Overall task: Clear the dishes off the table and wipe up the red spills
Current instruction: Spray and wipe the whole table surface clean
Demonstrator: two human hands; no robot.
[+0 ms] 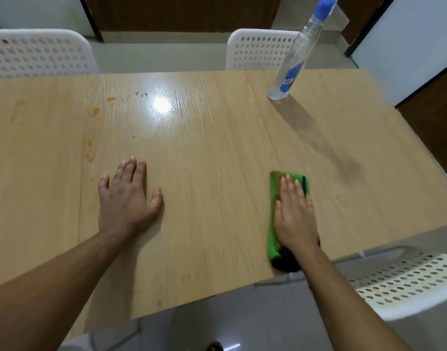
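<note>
A light wooden table (217, 148) fills the view. My right hand (294, 216) lies flat with straight fingers on a folded green cloth (274, 198) near the table's front right. My left hand (127, 196) rests flat and open on the bare wood left of centre. Orange-red spills (96, 111) dot the table's left part, with another streak (90, 148) just beyond my left hand and small drops (141, 94) farther back. No dishes are in view.
A clear spray bottle (293, 64) with a blue head stands at the table's back right. White perforated chairs stand behind the table at the left (37, 54) and the middle (258, 49), and another at the front right (404, 279).
</note>
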